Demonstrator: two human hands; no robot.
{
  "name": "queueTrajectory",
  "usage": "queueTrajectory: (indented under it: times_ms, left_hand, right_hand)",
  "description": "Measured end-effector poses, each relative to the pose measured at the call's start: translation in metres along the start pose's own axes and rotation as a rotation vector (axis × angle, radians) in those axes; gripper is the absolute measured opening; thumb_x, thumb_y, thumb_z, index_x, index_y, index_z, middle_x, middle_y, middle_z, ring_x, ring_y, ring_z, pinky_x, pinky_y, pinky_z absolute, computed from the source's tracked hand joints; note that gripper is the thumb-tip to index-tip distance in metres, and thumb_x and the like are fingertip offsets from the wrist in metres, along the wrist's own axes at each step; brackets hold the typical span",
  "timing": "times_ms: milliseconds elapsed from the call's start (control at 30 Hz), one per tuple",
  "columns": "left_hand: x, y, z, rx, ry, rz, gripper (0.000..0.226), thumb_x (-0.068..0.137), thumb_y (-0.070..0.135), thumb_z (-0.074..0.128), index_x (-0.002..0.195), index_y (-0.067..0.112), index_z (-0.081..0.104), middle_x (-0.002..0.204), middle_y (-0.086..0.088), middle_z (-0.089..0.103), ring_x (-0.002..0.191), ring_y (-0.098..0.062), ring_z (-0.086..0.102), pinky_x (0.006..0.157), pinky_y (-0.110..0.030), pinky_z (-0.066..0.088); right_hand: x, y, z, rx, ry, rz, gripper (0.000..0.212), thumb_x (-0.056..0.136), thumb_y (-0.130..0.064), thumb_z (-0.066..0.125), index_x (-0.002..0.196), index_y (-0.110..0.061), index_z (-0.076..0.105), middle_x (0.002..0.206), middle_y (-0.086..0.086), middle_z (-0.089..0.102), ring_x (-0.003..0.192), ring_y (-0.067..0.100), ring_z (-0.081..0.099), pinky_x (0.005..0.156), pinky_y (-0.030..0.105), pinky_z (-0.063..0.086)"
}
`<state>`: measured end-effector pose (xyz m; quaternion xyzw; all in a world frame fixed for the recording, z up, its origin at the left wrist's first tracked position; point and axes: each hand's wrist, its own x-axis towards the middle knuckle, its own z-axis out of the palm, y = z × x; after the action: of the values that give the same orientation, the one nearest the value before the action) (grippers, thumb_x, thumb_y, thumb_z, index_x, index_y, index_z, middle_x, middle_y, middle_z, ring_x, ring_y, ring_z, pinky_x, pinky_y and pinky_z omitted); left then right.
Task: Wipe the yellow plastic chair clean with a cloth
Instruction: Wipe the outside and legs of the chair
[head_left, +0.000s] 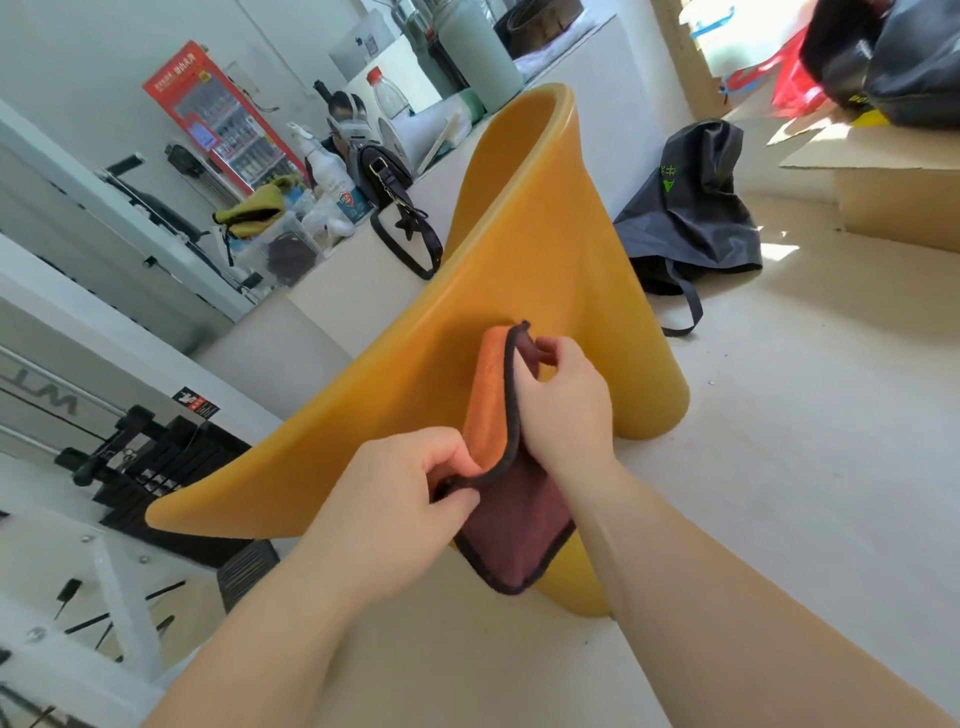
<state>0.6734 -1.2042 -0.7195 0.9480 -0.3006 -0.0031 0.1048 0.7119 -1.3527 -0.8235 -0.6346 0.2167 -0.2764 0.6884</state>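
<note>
The yellow plastic chair stands on a pale floor in the middle of the view, its curved shell rising toward the back. A cloth, orange on one side and maroon on the other with a dark hem, hangs against the chair's front. My left hand pinches the cloth's lower left edge. My right hand grips its upper edge, thumb hooked over the hem. Both hands hold it folded over, just above the chair's surface.
A dark grey bag lies on the floor behind the chair. To the left, a counter carries a black handbag, bottles and a spray bottle. Cardboard sits at the right. Black gym equipment stands at the left.
</note>
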Motion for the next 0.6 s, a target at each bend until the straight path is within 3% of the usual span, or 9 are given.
queueTrajectory:
  times_ms: [67,167,267,333,400,533,600]
  left_hand:
    - [-0.002,-0.004,-0.004,0.082,-0.001,0.034,0.013,0.084,0.031,0.075,0.094,0.037,0.07,0.084,0.019,0.068,0.08,-0.005,0.062,0.067,-0.018,0.05]
    - [-0.001,-0.008,-0.02,0.289,0.219,0.152,0.028,0.083,0.053,0.066,0.108,0.04,0.068,0.099,0.028,0.062,0.092,0.001,0.057,0.077,-0.006,0.04]
    - [0.008,-0.017,-0.04,0.401,0.448,0.187,0.04,0.089,0.05,0.054,0.116,0.024,0.067,0.109,0.007,0.065,0.103,-0.013,0.056,0.089,-0.027,0.041]
    - [0.018,-0.029,-0.05,0.41,0.448,0.084,0.048,0.093,0.053,0.045,0.127,0.023,0.06,0.118,0.001,0.063,0.111,-0.019,0.055,0.093,-0.037,0.042]
    - [0.025,-0.04,-0.052,0.322,0.358,0.001,0.053,0.096,0.056,0.035,0.137,0.027,0.05,0.122,0.005,0.06,0.113,-0.017,0.054,0.093,-0.043,0.046]
    - [0.026,-0.052,-0.045,0.197,0.301,-0.021,0.051,0.097,0.055,0.021,0.134,0.037,0.052,0.103,0.021,0.057,0.099,-0.01,0.056,0.083,-0.037,0.039]
    - [0.027,-0.053,-0.044,0.169,0.309,-0.04,0.05,0.097,0.054,0.021,0.131,0.038,0.054,0.092,0.028,0.054,0.088,-0.001,0.052,0.081,-0.034,0.034]
  right_hand:
    - [0.0,-0.001,0.014,0.073,-0.032,0.014,0.05,0.095,-0.063,0.053,0.123,-0.023,0.061,0.11,-0.014,0.065,0.106,0.012,0.059,0.084,0.03,0.043]
    - [-0.001,-0.006,0.035,0.211,0.024,0.022,0.049,0.096,-0.065,0.047,0.128,-0.029,0.058,0.124,-0.011,0.064,0.115,0.011,0.058,0.095,0.034,0.046]
    - [-0.016,-0.009,0.056,0.403,0.014,0.051,0.049,0.104,-0.045,0.036,0.152,-0.034,0.036,0.145,-0.018,0.044,0.137,0.005,0.038,0.113,0.029,0.027]
    - [-0.028,-0.002,0.067,0.463,-0.026,-0.005,0.062,0.1,-0.04,0.027,0.16,-0.04,0.013,0.164,-0.019,0.023,0.152,0.004,0.015,0.125,0.038,0.011]
    - [-0.033,0.014,0.074,0.377,-0.031,-0.055,0.066,0.098,-0.044,0.021,0.161,-0.04,0.002,0.169,-0.018,0.009,0.155,0.005,0.002,0.127,0.04,-0.002]
    - [-0.019,0.022,0.076,0.237,-0.032,-0.149,0.061,0.103,-0.04,0.018,0.16,-0.021,0.016,0.172,0.0,0.0,0.157,0.019,-0.006,0.126,0.045,-0.007]
    - [0.006,0.004,0.071,0.288,-0.027,-0.142,0.065,0.099,-0.034,0.019,0.162,-0.024,0.004,0.171,0.0,-0.011,0.156,0.021,-0.014,0.126,0.046,-0.008]
